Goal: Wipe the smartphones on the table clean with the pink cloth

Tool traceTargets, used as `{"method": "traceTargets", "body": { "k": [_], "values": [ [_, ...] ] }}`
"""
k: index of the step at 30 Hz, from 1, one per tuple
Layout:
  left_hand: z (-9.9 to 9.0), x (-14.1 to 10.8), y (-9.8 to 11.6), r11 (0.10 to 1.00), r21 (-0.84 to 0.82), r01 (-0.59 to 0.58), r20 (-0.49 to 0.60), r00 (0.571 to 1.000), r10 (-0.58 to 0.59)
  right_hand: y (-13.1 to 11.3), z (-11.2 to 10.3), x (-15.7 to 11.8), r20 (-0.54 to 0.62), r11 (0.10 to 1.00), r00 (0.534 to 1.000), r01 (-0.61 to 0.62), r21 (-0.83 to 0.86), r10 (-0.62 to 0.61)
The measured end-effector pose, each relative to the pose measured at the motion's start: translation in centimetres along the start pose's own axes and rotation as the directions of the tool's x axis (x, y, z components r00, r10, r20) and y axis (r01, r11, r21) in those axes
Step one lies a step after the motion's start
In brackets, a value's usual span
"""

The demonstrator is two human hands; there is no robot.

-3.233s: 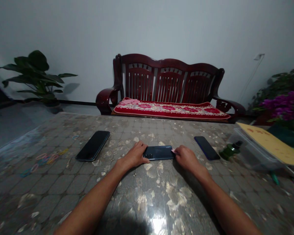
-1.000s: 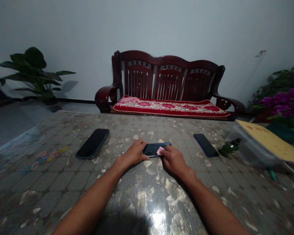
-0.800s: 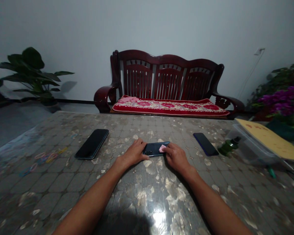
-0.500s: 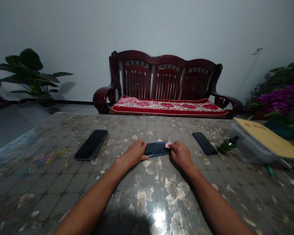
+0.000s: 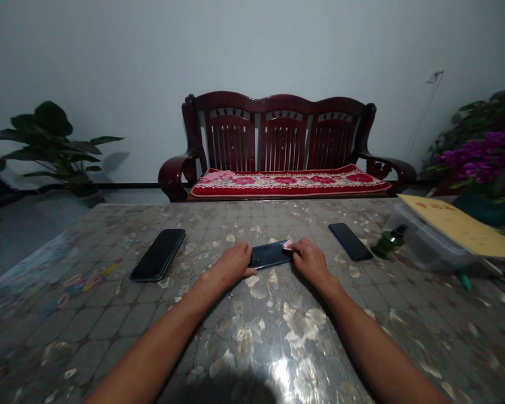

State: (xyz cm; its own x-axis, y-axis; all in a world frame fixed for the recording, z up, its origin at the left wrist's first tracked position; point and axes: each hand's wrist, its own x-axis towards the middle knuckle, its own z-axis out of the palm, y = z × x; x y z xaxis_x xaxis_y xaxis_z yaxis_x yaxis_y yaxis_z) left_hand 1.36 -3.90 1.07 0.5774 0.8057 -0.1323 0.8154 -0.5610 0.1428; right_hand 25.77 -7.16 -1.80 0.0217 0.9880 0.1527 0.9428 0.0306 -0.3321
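A dark phone [image 5: 271, 255] lies back side up on the patterned table [image 5: 235, 314], its camera bump toward the left. My left hand [image 5: 237, 260] grips the phone's left end, thumb at the near edge and fingers at the far one. At the right end, my right hand [image 5: 308, 258] pinches a small pink cloth [image 5: 287, 245] and presses it on the phone's back near the far right corner. Part of the cloth is hidden under the fingers. A larger black phone [image 5: 159, 254] rests to the left, and a blue-edged phone [image 5: 350, 242] to the right.
Loose coloured rubber bands [image 5: 84, 283] lie at the left. On the right stand a green bottle [image 5: 389, 242] and a clear plastic box [image 5: 425, 241] with a yellow board [image 5: 458, 224] on top. Beyond the table is a wooden bench [image 5: 284, 134] with a red cushion [image 5: 294, 182].
The camera view has shifted slightly. My right hand and the pink cloth have moved a little to the left on the phone; my left hand keeps its grip.
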Motion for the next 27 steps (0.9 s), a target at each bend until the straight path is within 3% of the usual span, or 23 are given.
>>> {"method": "traceTargets", "body": {
  "k": [9,14,21,27],
  "values": [
    [0.2,0.4,0.0,0.993,0.111,-0.048,0.027,0.999,0.046,0.6,0.3,0.2,-0.014,0.999,1.0,0.008,0.048,-0.007],
    [0.2,0.6,-0.4,0.978,0.194,-0.082,0.045,0.996,0.075,1.5,1.2,0.4,-0.128,0.99,0.991,0.049,0.132,-0.032],
    [0.0,0.9,-0.9,0.971,0.223,-0.086,0.028,0.996,0.082,1.8,1.8,0.5,-0.354,0.949,0.93,0.195,0.249,-0.098],
    [-0.4,1.0,-1.0,0.978,0.19,-0.082,0.001,0.997,0.083,0.8,1.7,-0.3,-0.417,0.937,0.878,0.318,0.142,-0.235]
  ]
}}
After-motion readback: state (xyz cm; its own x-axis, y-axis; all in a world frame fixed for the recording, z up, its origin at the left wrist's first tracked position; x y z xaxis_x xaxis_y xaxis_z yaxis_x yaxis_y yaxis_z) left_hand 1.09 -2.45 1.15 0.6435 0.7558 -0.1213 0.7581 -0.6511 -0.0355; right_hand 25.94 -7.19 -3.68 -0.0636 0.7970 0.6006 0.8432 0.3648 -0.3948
